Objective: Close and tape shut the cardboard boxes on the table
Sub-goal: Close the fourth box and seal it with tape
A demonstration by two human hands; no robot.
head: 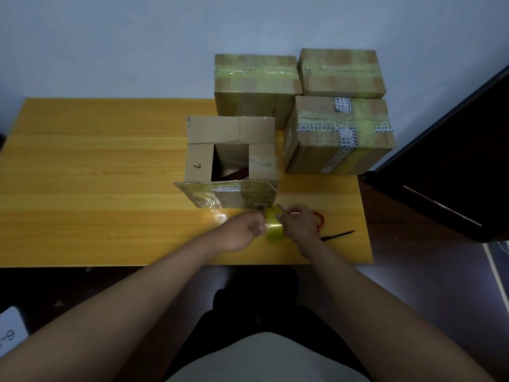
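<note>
On the surface (96, 166), I see the open box (231, 153) at centre, flaps unfolded. In front of it, my left hand (242, 230) grips the tape roll (273, 227); my right hand (298, 224) pinches at its edge. I judge the film thin and clingy: hold the roll by its rim. Three taped boxes (338, 133) stand right.

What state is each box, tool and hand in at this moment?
Open box: flaps open, untaped.
Three boxes behind: closed, taped.
Tape roll: held by both hands.
Left hand: grips roll.
Right hand: grips roll.
Scissors: on table, mostly hidden.
</note>
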